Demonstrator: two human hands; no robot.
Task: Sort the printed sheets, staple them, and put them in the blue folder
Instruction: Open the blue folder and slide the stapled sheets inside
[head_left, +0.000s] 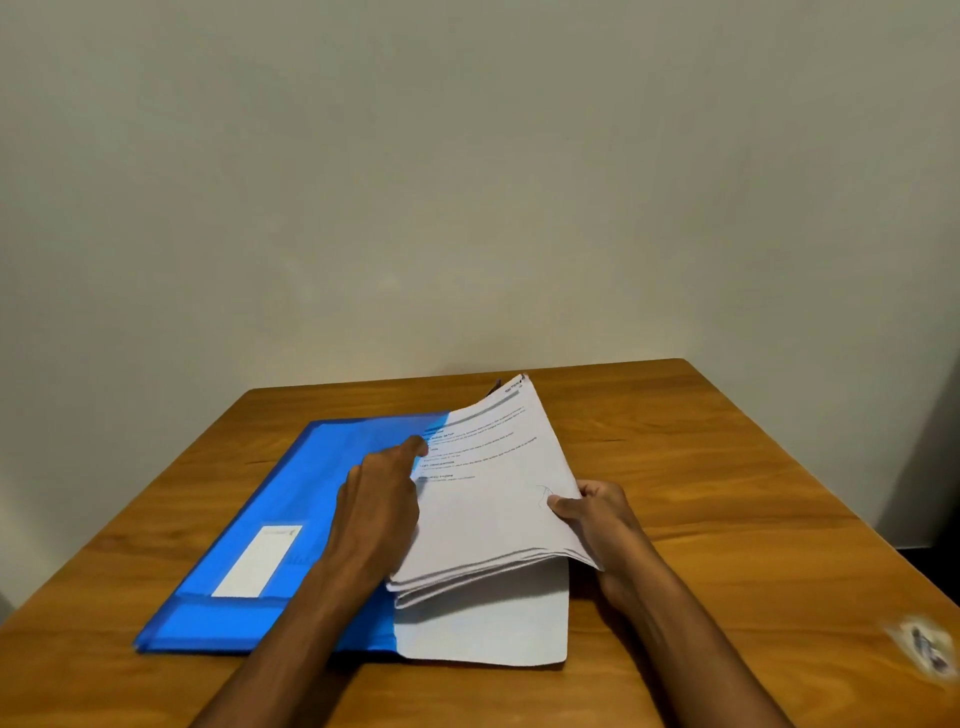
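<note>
On the table (727, 467), printed sheets (493, 509) between both hands, perhaps half-inside the blue folder (291, 499).

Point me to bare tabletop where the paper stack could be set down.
Bare wood lies right of the right hand, out to the table edge, stopping short of the small smudged object near the front right corner. A narrower strip runs behind the blue folder along the wall. The middle is crowded: folder, sheets, left hand.
</note>
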